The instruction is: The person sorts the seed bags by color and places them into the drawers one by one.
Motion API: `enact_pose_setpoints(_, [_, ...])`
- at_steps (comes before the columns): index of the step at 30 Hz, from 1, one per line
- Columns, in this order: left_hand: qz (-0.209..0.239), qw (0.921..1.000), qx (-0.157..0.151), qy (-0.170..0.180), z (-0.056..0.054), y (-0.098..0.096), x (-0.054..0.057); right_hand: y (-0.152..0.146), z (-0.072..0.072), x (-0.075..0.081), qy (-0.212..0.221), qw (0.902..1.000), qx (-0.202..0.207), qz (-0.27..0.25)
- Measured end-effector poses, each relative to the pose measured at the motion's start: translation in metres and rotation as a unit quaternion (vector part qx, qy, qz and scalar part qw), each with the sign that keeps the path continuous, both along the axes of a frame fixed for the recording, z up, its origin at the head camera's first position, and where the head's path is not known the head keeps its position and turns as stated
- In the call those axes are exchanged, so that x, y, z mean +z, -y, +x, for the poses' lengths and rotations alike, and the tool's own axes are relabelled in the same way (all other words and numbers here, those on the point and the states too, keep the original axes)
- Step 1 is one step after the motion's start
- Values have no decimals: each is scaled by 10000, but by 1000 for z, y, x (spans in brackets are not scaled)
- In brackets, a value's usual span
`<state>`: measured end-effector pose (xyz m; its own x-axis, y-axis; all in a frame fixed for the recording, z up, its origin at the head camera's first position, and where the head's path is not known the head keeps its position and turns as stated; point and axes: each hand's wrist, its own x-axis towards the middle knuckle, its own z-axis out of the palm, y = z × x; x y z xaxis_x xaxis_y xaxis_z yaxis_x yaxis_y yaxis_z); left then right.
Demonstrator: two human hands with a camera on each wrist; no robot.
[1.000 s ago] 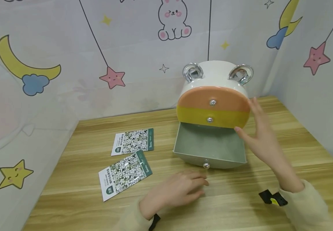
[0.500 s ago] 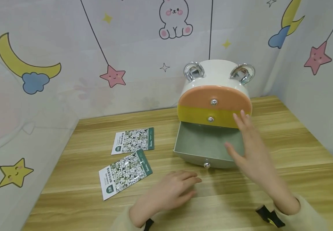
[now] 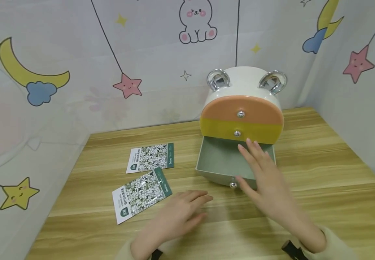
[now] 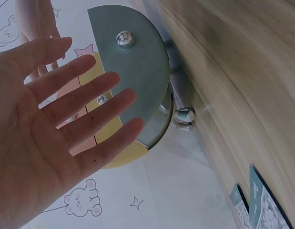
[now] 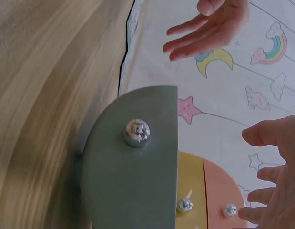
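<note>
A small rounded drawer box [image 3: 249, 81] with two silver ears stands at the back right of the table. Its green bottom drawer [image 3: 219, 157] is pulled out, while the orange drawer [image 3: 258, 108] and yellow drawer [image 3: 213, 128] are closed. My right hand [image 3: 268, 184], fingers spread and holding nothing, hovers over the green drawer's front right part and hides some of it. In front of the drawer, to its left, my left hand [image 3: 177, 216] is empty with fingers extended. Both palms show in the wrist views, the left palm [image 4: 47, 129] and the right palm [image 5: 280, 181].
Two flower seed packets [image 3: 142, 193], the second packet [image 3: 151, 157] farther back, lie flat left of the box. A printed curtain [image 3: 161, 47] with moons and stars rises behind the wooden table [image 3: 86, 202]. Round silver knobs [image 3: 233, 185] stick out from the drawer fronts.
My right hand has moved left from beside the box to over the green drawer's front. My left hand has drawn back a little to the left. The drawer and packets have stayed put.
</note>
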<state>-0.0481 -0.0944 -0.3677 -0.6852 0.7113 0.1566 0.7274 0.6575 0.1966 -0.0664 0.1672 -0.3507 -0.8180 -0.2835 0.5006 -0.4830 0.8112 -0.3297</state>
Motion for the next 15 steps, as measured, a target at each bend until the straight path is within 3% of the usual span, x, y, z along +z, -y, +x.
enact_pose_setpoints(15, [241,9976,593,-267,9,34,-15,26,7,-24,-97,9944,644,838])
